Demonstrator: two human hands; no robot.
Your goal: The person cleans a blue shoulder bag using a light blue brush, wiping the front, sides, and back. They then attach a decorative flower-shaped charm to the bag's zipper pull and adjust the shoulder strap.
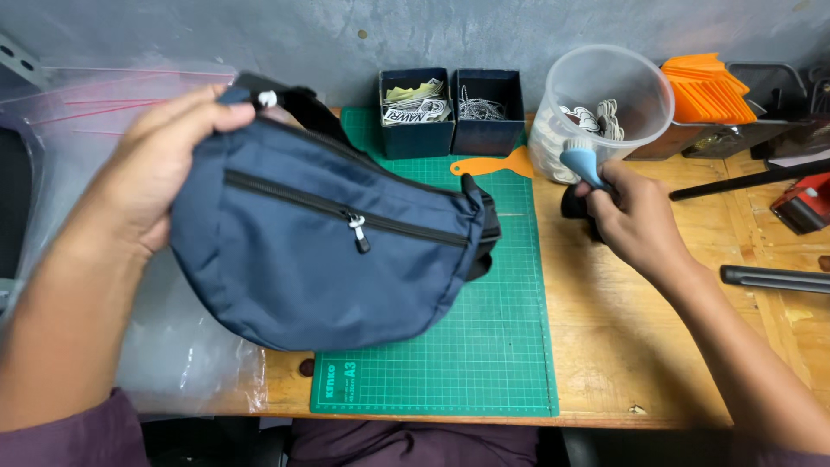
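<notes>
Above green cutting mat (484, 346): left hand (160, 164) pinching navy waist bag (320, 251) by its top edge; right hand (635, 216) closed around blue-handled tool (581, 163) on desk (622, 337).

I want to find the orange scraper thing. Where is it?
In the head view, the orange scraper lies flat at the green cutting mat's far right edge, between the dark blue boxes and the clear plastic jug.
</notes>
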